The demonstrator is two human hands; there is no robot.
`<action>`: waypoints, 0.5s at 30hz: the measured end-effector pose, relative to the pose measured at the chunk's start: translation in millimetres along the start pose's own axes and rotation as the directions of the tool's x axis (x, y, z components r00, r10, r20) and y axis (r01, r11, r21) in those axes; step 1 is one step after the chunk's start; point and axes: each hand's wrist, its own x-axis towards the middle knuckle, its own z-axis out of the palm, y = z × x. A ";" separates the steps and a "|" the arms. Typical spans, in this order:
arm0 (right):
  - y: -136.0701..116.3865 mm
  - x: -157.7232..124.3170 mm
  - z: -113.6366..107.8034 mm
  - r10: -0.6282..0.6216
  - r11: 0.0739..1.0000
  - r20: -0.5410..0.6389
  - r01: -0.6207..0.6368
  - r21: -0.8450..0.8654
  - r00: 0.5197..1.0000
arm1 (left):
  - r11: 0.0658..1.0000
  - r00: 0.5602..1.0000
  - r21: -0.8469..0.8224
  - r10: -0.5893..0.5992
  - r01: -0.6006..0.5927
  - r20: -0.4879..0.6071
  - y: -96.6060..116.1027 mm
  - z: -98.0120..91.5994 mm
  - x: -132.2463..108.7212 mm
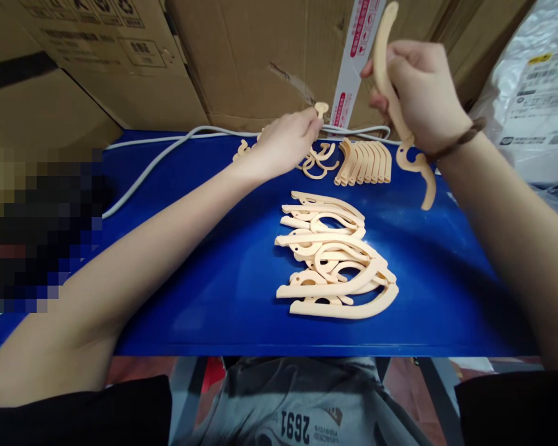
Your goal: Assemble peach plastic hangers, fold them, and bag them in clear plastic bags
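My right hand (pixel 416 87) is raised at the upper right, its fingers closed round a cream plastic part-assembled folding hanger (pixel 387 80). A long curved arm of that hanger points up, and a curved hook-like end hangs below my wrist. Over the back of the table, my left hand (pixel 291 139) pinches a small cream hanger hook (pixel 322 109), of which only the end shows. Just below it lie loose curved hooks (pixel 317 167), partly hidden by my hand. Nearer to me, several folded hangers (pixel 335 282) lie in an overlapping pile.
A neat row of curved hanger arms (pixel 365 162) lies at the back of the blue table (pixel 204 297). White cables (pixel 162 148) run along the rear edge. Cardboard boxes (pixel 260 56) stand behind, and a plastic-wrapped package (pixel 530 105) is at the right.
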 end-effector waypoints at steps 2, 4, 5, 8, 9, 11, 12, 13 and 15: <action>0.6 2.7 -1.3 0.025 0.999 -0.039 -0.023 0.044 0.999 | 0.999 0.996 -0.020 -0.028 0.030 0.088 -11.5 8.4 3.6; 2.2 4.2 -1.5 0.047 0.995 -0.050 -0.042 0.093 0.998 | 0.998 0.992 -0.023 -0.057 0.060 0.116 -21.5 14.8 5.2; 3.5 4.9 -1.0 0.053 0.992 -0.052 -0.047 0.113 0.997 | 0.997 0.992 -0.022 -0.078 0.080 0.104 -25.3 16.9 5.3; 8.5 8.8 1.7 0.069 0.985 -0.086 -0.055 0.163 0.994 | 0.985 0.986 -0.061 -0.155 0.159 0.056 -29.2 17.6 5.0; 10.3 11.2 2.6 0.078 0.982 -0.119 -0.056 0.180 0.990 | 0.977 0.982 -0.105 -0.185 0.188 0.036 -27.4 16.0 5.5; 14.0 17.7 3.1 0.098 0.975 -0.218 -0.049 0.219 0.971 | 0.943 0.970 -0.229 -0.239 0.241 0.037 -19.5 10.6 7.4; 15.8 21.3 2.5 0.107 0.971 -0.270 -0.042 0.234 0.957 | 0.917 0.964 -0.296 -0.255 0.267 0.078 -13.8 7.2 8.4; 17.8 24.8 1.2 0.113 0.970 -0.325 -0.032 0.243 0.939 | 0.889 0.955 -0.350 -0.260 0.294 0.142 -7.4 3.4 9.3; 22.2 30.2 -2.9 0.098 0.973 -0.427 0.003 0.231 0.899 | 0.823 0.932 -0.457 -0.222 0.337 0.287 6.1 -4.2 9.4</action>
